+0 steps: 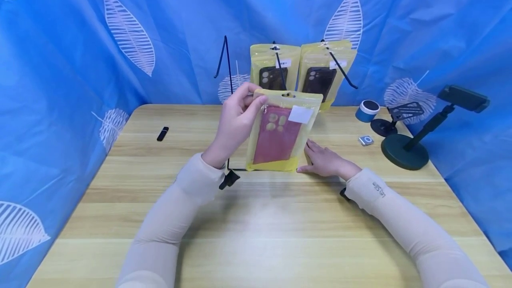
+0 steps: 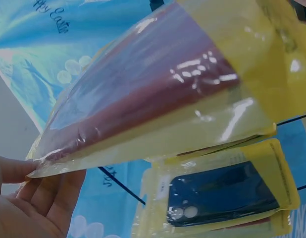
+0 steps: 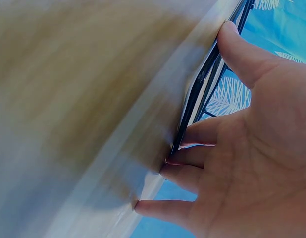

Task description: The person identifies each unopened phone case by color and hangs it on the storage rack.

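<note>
My left hand (image 1: 236, 123) pinches the top left corner of a yellow-edged clear pouch (image 1: 250, 146). The pouch, which has a white label, contains a pink phone case (image 1: 277, 139). It stands upright in front of a black wire display rack (image 1: 229, 68); in the left wrist view, thumb and fingers meet at the pouch's (image 2: 252, 116) corner. On the table my right hand (image 1: 326, 161) touches the rack's base at its right side. The right wrist view shows this hand's (image 3: 227, 144) fingers spread, with tips against the black base rod (image 3: 195, 91) and tabletop. Much of the rack is hidden behind the pouch.
Two pouches with dark phone cases, a left one (image 1: 294, 59) and a right one (image 1: 334, 81), hang on rack hooks. At right are a dark green phone stand (image 1: 406, 150), a black stand (image 1: 382, 127), a blue cylinder (image 1: 366, 112) and a small silver device (image 1: 366, 140). A black stick (image 1: 162, 134) lies left.
</note>
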Motion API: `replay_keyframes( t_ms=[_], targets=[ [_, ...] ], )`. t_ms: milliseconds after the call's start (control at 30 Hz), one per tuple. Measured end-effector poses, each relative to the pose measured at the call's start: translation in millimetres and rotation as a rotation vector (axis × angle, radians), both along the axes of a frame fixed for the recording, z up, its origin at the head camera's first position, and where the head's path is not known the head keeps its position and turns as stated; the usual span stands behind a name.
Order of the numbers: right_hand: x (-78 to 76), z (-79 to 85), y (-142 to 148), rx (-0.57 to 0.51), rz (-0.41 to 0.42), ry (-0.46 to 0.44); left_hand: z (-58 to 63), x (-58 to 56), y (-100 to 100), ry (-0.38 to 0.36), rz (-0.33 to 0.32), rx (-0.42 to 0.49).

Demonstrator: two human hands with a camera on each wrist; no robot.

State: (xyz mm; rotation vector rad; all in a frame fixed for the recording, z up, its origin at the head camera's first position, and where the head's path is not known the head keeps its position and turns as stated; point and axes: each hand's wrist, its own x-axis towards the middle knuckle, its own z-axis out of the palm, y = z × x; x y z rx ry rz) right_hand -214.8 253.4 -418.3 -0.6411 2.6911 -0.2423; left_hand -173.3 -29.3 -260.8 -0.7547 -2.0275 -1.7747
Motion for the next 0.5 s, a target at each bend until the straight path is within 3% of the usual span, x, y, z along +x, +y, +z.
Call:
replay_keyframes(
  t_ms=[500],
  targets=[
    [1.7,2.1,-3.0,0.021,-0.006,0.020,-13.3,-31.4,4.6,-0.080,0.086,-0.002]
  ],
)
